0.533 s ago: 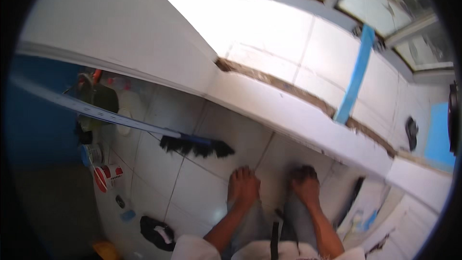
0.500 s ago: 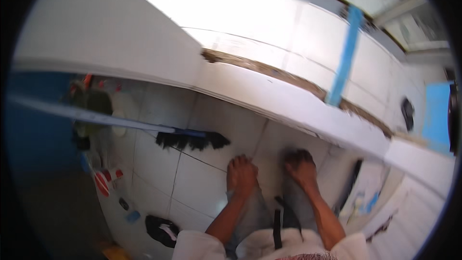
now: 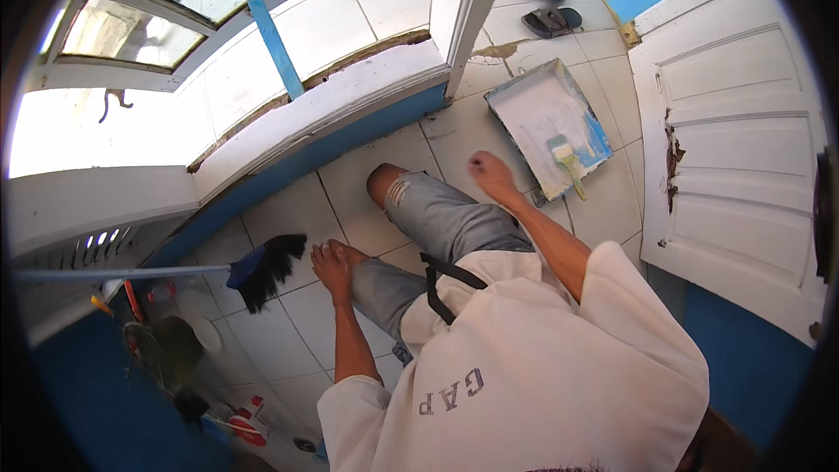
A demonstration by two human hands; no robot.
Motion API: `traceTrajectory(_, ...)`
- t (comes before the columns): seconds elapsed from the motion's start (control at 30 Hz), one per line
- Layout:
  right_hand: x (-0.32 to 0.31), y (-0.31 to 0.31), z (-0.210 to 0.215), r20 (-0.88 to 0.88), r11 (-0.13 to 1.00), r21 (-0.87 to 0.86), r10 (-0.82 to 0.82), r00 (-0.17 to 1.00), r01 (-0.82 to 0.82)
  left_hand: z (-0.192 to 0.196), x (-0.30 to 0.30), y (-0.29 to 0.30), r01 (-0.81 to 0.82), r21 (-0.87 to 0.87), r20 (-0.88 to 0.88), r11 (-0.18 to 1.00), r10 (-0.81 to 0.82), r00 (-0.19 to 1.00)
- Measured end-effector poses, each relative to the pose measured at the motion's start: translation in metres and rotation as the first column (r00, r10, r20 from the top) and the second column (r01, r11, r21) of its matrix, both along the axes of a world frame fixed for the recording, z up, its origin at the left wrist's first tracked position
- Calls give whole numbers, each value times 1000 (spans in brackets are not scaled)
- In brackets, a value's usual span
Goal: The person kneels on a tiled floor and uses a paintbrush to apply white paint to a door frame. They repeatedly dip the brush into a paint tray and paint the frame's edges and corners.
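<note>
I am crouched on a white tiled floor in torn grey jeans [image 3: 446, 218] and a white shirt. My left hand [image 3: 332, 267] rests flat on my left knee and holds nothing. My right hand [image 3: 491, 177] hangs above the floor with loosely curled, empty fingers, a short way left of a grey paint tray [image 3: 524, 96]. The tray holds white paint, and a paintbrush [image 3: 566, 162] lies over its near edge. A broom [image 3: 262, 269] with a blue head and black bristles lies on the tiles just left of my left hand.
A white panelled door [image 3: 743, 166] stands at the right. Ahead is a white sill over a blue wall, with a window and a strip of blue tape [image 3: 275, 45]. Dark sandals [image 3: 546, 22] lie beyond the tray. A dark bucket [image 3: 166, 345] and bottles crowd the lower left.
The view has swung to the right, bringing the tray and door into sight. My right hand has left my knee and moved out toward the paint tray. My left hand stays on the knee.
</note>
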State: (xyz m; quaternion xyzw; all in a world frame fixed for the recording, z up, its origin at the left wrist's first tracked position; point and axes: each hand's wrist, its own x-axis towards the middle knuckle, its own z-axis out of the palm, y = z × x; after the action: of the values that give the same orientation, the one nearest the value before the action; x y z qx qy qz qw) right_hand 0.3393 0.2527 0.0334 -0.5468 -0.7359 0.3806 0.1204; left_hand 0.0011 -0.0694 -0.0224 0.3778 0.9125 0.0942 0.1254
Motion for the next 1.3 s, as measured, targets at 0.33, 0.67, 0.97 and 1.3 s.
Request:
traceTrajectory(0.33, 239, -40, -78, 109, 297, -694, -858, 503, 656, 47, 88, -35, -181, 265, 256, 947, 112, 960)
traceTrajectory(0.67, 222, -48, -125, -112, 607, -550, -734, 670, 573, 60, 83, -43, -174, 282, 363, 943, 63, 930)
traceTrajectory(0.97, 194, -104, -120, 16, 955, -291, -52, 998, 55, 58, 69, -25, -74, 182, 289, 980, 19, 957)
traceTrajectory(1.3, 168, -67, -5, 432, 963, 270, -107, 895, -16, 48, 88, -40, -152, 64, 217, 986, 135, 967)
